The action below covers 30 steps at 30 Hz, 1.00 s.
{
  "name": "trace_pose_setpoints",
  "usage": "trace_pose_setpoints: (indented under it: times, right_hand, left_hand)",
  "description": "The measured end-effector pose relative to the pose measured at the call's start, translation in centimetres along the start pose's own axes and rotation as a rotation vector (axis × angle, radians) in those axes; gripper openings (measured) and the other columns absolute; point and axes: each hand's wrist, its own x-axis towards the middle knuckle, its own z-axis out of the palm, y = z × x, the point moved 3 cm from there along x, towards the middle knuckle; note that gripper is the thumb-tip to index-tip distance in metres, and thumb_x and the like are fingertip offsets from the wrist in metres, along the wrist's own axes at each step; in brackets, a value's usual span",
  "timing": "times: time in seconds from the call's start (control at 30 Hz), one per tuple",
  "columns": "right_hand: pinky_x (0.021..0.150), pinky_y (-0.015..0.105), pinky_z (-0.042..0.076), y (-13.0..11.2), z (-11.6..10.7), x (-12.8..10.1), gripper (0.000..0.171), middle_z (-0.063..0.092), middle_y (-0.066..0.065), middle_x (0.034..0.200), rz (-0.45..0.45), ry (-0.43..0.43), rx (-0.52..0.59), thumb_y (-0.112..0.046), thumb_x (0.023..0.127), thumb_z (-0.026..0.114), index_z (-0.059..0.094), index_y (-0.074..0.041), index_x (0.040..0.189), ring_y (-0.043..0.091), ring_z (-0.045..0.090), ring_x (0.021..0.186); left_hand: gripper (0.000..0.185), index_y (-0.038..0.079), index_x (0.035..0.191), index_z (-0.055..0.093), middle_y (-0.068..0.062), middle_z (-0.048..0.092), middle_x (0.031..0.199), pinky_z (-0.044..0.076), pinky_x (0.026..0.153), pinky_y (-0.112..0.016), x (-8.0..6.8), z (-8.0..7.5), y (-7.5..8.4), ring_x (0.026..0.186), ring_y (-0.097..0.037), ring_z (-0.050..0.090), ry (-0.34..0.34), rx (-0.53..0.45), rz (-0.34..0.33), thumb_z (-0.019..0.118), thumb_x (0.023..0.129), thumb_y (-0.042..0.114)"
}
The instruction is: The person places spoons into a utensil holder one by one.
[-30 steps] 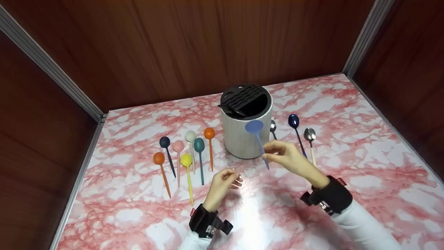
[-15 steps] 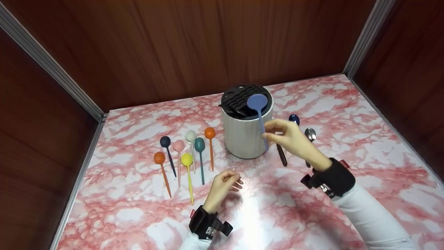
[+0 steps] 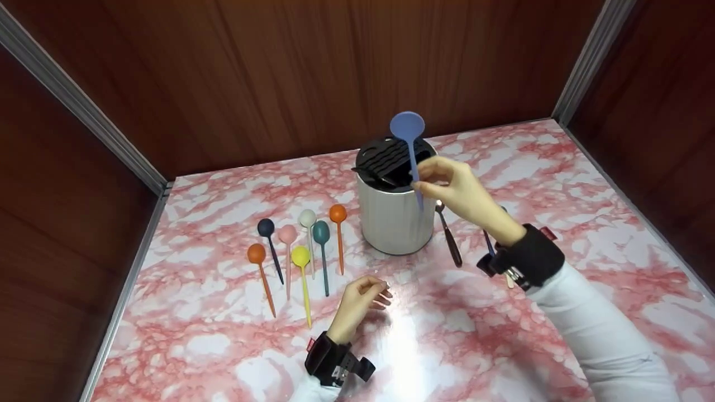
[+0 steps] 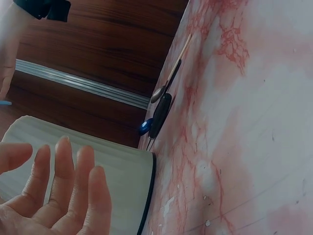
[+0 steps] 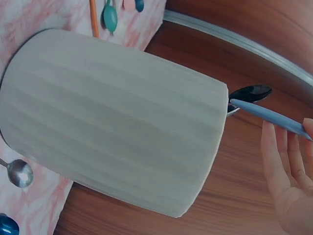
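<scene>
My right hand pinches a periwinkle-blue spoon by its handle, bowl up, above the white ribbed utensil holder. In the right wrist view the tip of the blue handle is right at the holder's rim. A black slotted insert fills the holder's top. Something black and spoon-like sticks out past that rim. My left hand holds nothing, fingers loosely bent, low in front of the holder; the left wrist view shows its spread fingers.
Left of the holder lie several coloured spoons, among them yellow, teal, pink and orange. To its right are a dark-handled metal spoon and others partly behind my right arm. Wooden panels enclose the marbled table.
My right hand has lifted the blue spoon from in front of the holder to above its top. The left hand has stayed nearly still.
</scene>
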Motion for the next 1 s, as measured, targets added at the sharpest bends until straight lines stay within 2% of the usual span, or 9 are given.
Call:
trace_pose_setpoints:
  times: [0.17,0.43,0.67,0.83,1.0]
  right_hand:
    - [0.068,0.013,0.05,-0.7,0.1,1.3,0.02,0.066,0.019,0.093,0.001,0.006,-0.035,0.001,0.083,0.061,0.059,0.007,0.102,-0.002,0.058,0.076]
    - [0.064,0.012,0.052,-1.3,-0.3,3.4,0.019,0.066,0.011,0.088,0.012,0.018,-0.051,0.003,0.082,0.061,0.057,0.008,0.1,-0.003,0.058,0.072]
    - [0.062,0.011,0.052,-1.3,-0.1,4.7,0.02,0.065,0.019,0.094,0.037,0.033,-0.057,0.002,0.083,0.06,0.057,0.006,0.102,-0.003,0.057,0.07]
    - [0.063,0.011,0.052,-1.0,0.3,5.4,0.019,0.064,0.02,0.094,0.064,0.043,-0.024,0.003,0.083,0.06,0.057,0.006,0.101,-0.003,0.057,0.068]
    - [0.064,0.012,0.053,-0.4,0.7,5.8,0.02,0.064,0.021,0.095,0.072,0.046,-0.007,0.002,0.082,0.059,0.057,0.007,0.101,0.0,0.06,0.072]
  left_hand:
    - [0.02,-0.006,0.095,0.059,0.0,0.064,0.074,0.057,0.07,-0.042,0.0,-0.1,-0.2,0.066,-0.015,0.063,-0.007,-0.015,-0.013,0.055,0.09,0.013]
    - [0.015,-0.004,0.093,0.059,-0.002,0.063,0.076,0.056,0.072,-0.046,-0.1,-0.3,-0.6,0.067,-0.016,0.063,-0.014,-0.031,-0.02,0.054,0.09,0.01]
    - [0.017,-0.005,0.093,0.059,-0.002,0.064,0.076,0.057,0.071,-0.045,-0.3,-0.3,-0.5,0.066,-0.015,0.063,-0.009,-0.031,-0.017,0.054,0.09,0.011]
    - [0.019,-0.006,0.094,0.059,0.0,0.064,0.075,0.056,0.071,-0.045,-0.2,-0.2,-0.6,0.066,-0.015,0.064,-0.006,-0.019,-0.01,0.054,0.09,0.011]
    - [0.016,-0.004,0.093,0.059,0.001,0.064,0.074,0.056,0.071,-0.045,-0.2,-0.2,-0.7,0.067,-0.016,0.064,-0.002,-0.02,-0.021,0.054,0.09,0.011]
